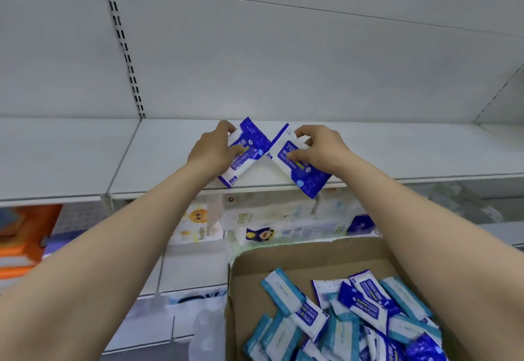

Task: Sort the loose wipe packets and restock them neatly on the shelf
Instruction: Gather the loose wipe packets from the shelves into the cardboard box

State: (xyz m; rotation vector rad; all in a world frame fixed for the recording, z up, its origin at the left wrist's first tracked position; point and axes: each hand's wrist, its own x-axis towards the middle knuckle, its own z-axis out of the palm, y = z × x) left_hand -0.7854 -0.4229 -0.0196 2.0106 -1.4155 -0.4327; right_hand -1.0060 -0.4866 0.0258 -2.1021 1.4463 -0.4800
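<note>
Holding two dark blue alcohol wipe packets over the white shelf [368,156], one per hand. Item, left: blue packet [249,148], tilted with its far end leaning right, its near corner at the shelf's front edge; the left hand [211,152] grips it, fingers curled over the far edge and thumb pressed on the printed face. Item, right: second blue packet [300,167], tilted the opposite way, its near corner overhanging the shelf lip; the right hand [320,148] pinches it by its upper part, fingers bent round it. The two packets meet or nearly meet at their far ends, forming a peak. Stock remaining: a cardboard box [283,258] near and right, holding a loose heap of packets [354,318], some dark blue, others white with teal bands. Handling, as judged: flat film pouches, light, soft and yielding, glossy and so likely slippery; not fragile, though they would probably flop if held by one corner. Best taken across the short width, thumb on the face, fingers behind, then squared to the shelf edge.
</note>
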